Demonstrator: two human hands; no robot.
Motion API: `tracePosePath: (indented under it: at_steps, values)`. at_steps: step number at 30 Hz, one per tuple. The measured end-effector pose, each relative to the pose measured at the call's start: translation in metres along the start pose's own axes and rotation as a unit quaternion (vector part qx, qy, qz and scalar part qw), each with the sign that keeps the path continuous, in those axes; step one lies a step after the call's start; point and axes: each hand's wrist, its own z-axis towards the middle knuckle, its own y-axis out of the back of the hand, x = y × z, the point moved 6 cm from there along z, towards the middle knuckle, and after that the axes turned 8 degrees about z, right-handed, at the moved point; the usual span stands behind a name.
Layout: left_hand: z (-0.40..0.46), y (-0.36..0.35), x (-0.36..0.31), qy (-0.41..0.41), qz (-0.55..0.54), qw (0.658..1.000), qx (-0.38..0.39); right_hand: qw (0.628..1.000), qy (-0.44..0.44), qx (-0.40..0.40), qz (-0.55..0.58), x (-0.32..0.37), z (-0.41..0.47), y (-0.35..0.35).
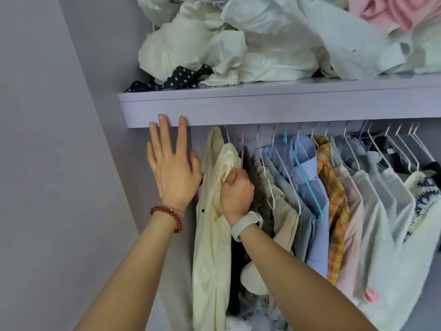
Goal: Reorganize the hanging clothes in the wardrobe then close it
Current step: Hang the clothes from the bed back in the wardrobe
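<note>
A row of clothes hangs under a lilac shelf [274, 111]. At its left end is a cream garment [212, 211], then a pink hanger [242, 149], beige trousers [281, 206], blue shirts [307, 187], a yellow plaid shirt [334, 199] and pale tops [372, 199]. My left hand [173, 168] is spread flat with straight fingers, its tips at the shelf's front edge, just left of the cream garment. My right hand [236, 189] is a closed fist at the foot of the pink hanger, gripping it beside the cream fabric. What hangs on that hanger is hidden.
A heap of crumpled white clothes [238, 44], a pink piece [391, 13] and a black polka-dot cloth [176, 78] fill the top of the shelf. The lilac wardrobe side wall [59, 163] stands at the left. Loose items lie at the wardrobe bottom [253, 314].
</note>
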Motion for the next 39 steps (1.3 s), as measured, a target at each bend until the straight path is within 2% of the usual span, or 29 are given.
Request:
tracePosePath:
  at_steps: [5,8,13,16,21,25,28,31,35,39]
  values:
    - [0.004,-0.014,0.012,-0.013,0.008,1.000,0.025,0.996,-0.072,0.050,-0.018,-0.019,0.018,-0.042]
    - [0.004,-0.014,0.017,-0.026,0.010,0.999,0.023,0.994,-0.086,0.031,-0.062,-0.051,0.020,-0.048]
    - [0.004,-0.018,0.018,-0.023,0.000,1.000,0.015,0.995,-0.042,-0.026,-0.081,-0.070,0.019,-0.034]
    - [0.004,-0.017,0.017,-0.024,-0.004,1.000,0.010,0.991,-0.062,-0.035,-0.109,-0.079,0.027,-0.019]
    - [-0.008,-0.021,0.015,-0.006,-0.031,0.999,0.012,0.996,0.027,0.026,-0.082,-0.072,0.028,-0.012]
    - [-0.051,-0.049,0.016,0.027,-0.057,0.995,0.073,0.988,0.093,0.104,-0.074,-0.061,0.011,0.005]
    - [-0.087,-0.072,0.007,0.025,-0.064,0.989,0.130,0.974,0.176,0.096,-0.103,-0.047,-0.011,0.038]
    - [-0.119,-0.083,-0.022,-0.026,-0.060,0.984,0.168,0.943,0.245,0.087,-0.208,-0.056,-0.029,0.085]
    - [-0.185,-0.089,-0.077,-0.105,-0.080,0.962,0.237,0.921,0.164,0.067,-0.347,-0.101,-0.063,0.181]
    - [-0.278,-0.086,-0.147,-0.188,-0.110,0.914,0.341,0.896,0.039,0.042,-0.441,-0.135,-0.127,0.300]
